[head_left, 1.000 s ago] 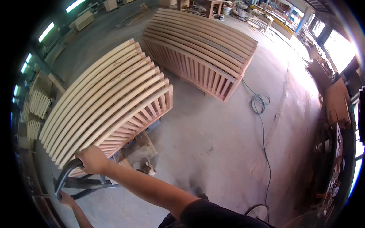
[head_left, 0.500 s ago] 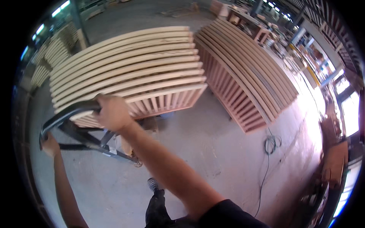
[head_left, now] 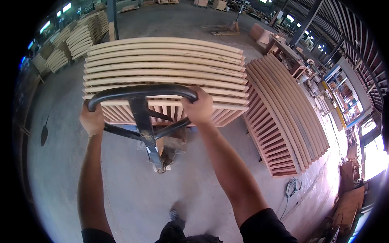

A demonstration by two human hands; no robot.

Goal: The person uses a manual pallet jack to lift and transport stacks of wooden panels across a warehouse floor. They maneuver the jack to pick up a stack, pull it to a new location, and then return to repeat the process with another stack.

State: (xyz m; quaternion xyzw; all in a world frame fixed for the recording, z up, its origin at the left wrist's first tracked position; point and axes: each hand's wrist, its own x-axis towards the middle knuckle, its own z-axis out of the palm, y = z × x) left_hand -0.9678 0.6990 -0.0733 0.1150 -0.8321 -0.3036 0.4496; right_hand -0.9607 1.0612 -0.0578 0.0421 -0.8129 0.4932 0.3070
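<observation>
Both my hands grip the black looped handle of a pallet jack. My left hand is wrapped round its left side, and my right hand round its right side. Below the handle, the jack's lower part stands close to the floor. Just beyond it rises a stack of pale slatted wooden panels, whose lower support is mostly hidden behind the jack. A second stack of browner slatted panels stands to the right, close beside the first.
A coiled green cable lies on the floor near the right stack. Pale wood stacks stand at the far left behind a post. Another pallet jack is parked far back. Workbenches and clutter line the right.
The handle has swung from the left to in front of me, with both hands still on it. My view has turned, and the pale stack now sits straighter ahead.
</observation>
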